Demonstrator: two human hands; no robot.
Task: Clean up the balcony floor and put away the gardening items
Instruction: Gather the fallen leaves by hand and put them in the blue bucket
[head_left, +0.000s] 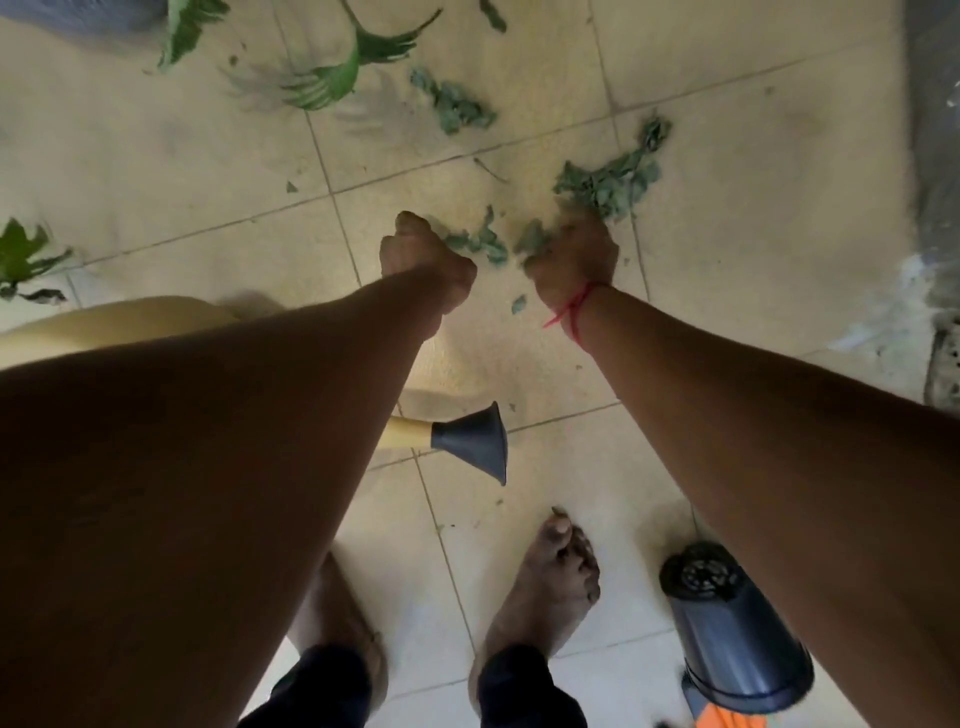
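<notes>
Forearms reaching down, leaf pick-up only partly done

Two bare forearms (208, 467) are stretching down from the camera over bare feet (540, 587). A dark pot (732, 634) is lying on its side just beside the right foot, and a yellow watering can (470, 441) is sitting under the left arm, so neither is put away yet. Further out, the right hand (571, 254), a red thread (571, 306) at its wrist, is grasping a bunch of wilted leaves (608, 182) on the tiled floor (727, 130). The left hand (426, 260) is clenched and seems to be pinching scraps of the same litter. Beyond them another wilted clump (457, 106) and fresh green leaves (332, 78) are still lying scattered. By my judgement the clean-up is at an early stage, with most of it remaining.
</notes>
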